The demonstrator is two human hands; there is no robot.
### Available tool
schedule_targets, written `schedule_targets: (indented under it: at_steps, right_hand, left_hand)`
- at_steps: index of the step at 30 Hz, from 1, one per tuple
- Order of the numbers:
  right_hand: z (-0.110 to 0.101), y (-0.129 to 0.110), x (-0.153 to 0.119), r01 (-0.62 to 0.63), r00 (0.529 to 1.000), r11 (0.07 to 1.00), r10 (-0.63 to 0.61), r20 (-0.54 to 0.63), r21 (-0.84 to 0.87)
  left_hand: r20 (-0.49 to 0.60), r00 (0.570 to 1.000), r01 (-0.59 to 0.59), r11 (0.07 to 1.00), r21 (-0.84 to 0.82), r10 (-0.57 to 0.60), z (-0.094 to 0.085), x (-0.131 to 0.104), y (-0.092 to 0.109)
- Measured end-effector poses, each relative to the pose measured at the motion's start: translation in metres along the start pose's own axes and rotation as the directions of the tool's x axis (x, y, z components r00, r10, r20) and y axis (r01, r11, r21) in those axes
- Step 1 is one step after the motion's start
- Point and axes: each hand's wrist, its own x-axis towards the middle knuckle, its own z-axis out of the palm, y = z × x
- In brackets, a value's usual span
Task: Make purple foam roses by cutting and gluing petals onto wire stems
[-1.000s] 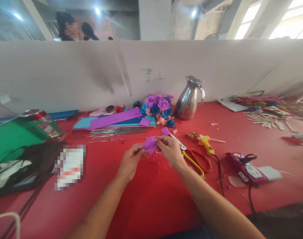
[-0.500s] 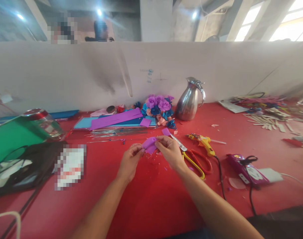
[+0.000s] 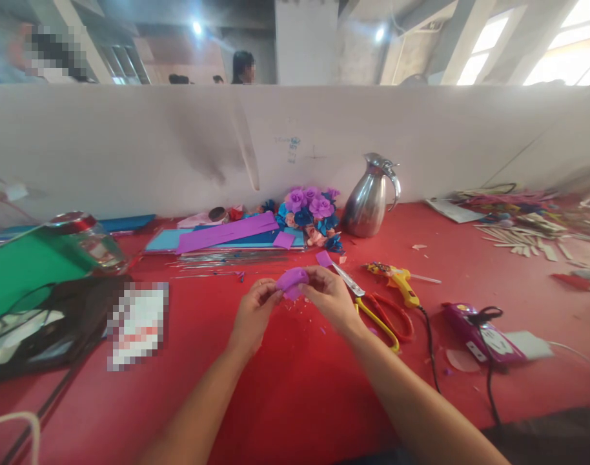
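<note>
Between my hands is a small piece of purple crepe paper, curved and partly folded over. My left hand pinches its left end between thumb and fingers. At the right end, my right hand grips it, thumb in front and fingers behind. Scissors with one yellow and one red handle lie just beside my right hand, with a small purple paper square at their tip. Behind my hands stands a bunch of purple, blue and pink paper flowers.
A long purple paper strip lies over blue sheets, with thin wires in front. A steel jug stands by the wall. On the right are a yellow glue gun and a purple power strip; a jar is left.
My right hand has shifted its fingers slightly at the paper's right end, and the paper now looks more rounded. My left hand keeps its hold. A person beyond the wall has moved left.
</note>
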Motion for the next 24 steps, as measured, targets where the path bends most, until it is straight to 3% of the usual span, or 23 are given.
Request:
schedule_targets:
  at_steps: [13,24]
  right_hand:
    - [0.0007,0.0016,0.0001,-0.004,0.999,0.999,0.007,0.040,-0.053]
    - [-0.0014,0.0049,0.0032,-0.006,0.999,0.987,-0.001,-0.047,-0.159]
  left_hand:
    - [0.032,0.999,0.009,0.999,-0.041,-0.007,-0.0007,-0.0015,0.0015]
    - [-0.027,0.999,-0.032,0.999,-0.021,0.032,-0.0007,-0.0004,-0.0018]
